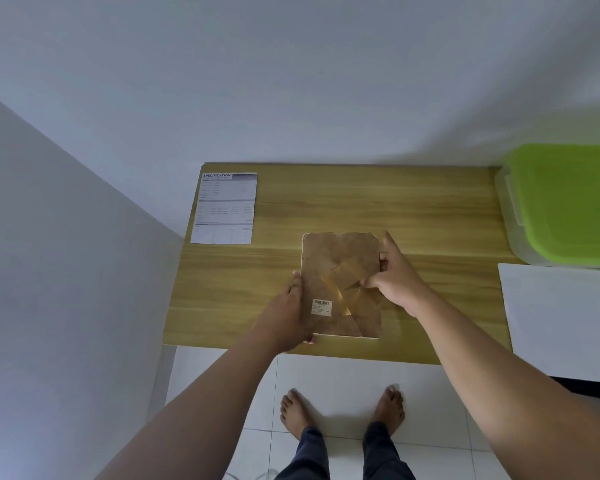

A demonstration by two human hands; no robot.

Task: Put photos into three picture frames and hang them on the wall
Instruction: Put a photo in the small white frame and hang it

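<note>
From the head view, a picture frame (326, 251) lies back-up near the front middle of the wooden table (395, 209), its brown backing board showing a folded stand (347, 275) and a barcode sticker (322, 307). The left hand (288, 317) grips the frame's left edge, fingers curled round it down to the lower corner. The right hand (395, 278) pinches at the right edge, fingers curled against the backing beside the stand. A specification sheet (226, 209) lies at the table's far left corner, and a green-lidded container (568, 202) stands off its right end.
</note>
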